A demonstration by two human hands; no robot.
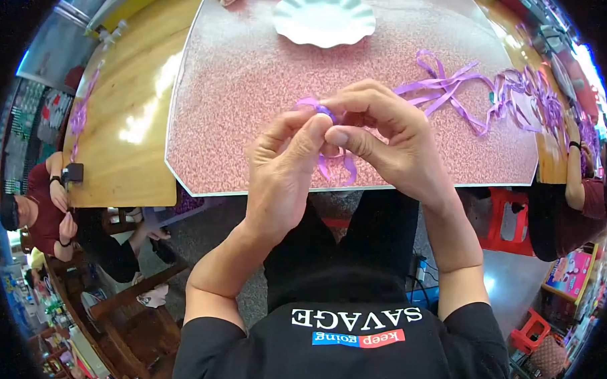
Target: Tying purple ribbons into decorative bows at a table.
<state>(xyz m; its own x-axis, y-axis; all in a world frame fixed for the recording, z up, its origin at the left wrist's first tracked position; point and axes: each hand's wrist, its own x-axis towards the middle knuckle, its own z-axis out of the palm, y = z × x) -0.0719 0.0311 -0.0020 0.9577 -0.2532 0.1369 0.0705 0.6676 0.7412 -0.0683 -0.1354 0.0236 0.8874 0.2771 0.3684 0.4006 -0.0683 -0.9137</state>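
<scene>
Both my hands meet above the near part of the pink mat, pinching a purple ribbon (349, 169) between thumbs and fingertips. My left hand (284, 160) is closed on the ribbon, its thumb beside a small purple bunch (325, 111) at the fingertips. From the other side my right hand (387, 143) grips the same ribbon, thumb and forefinger close to the bunch. Ribbon ends hang below the fingers, and a loop shows above them. Whether the bunch is a knot or a bead I cannot tell. Fingers hide part of it.
A pink speckled mat (227, 105) covers the table. At its far side stands a white scalloped dish (324, 18). Loose purple ribbon (447, 87) trails rightward into a tangled heap (534, 101). People sit at both sides. A red stool (506, 219) is at right, wooden chairs at left.
</scene>
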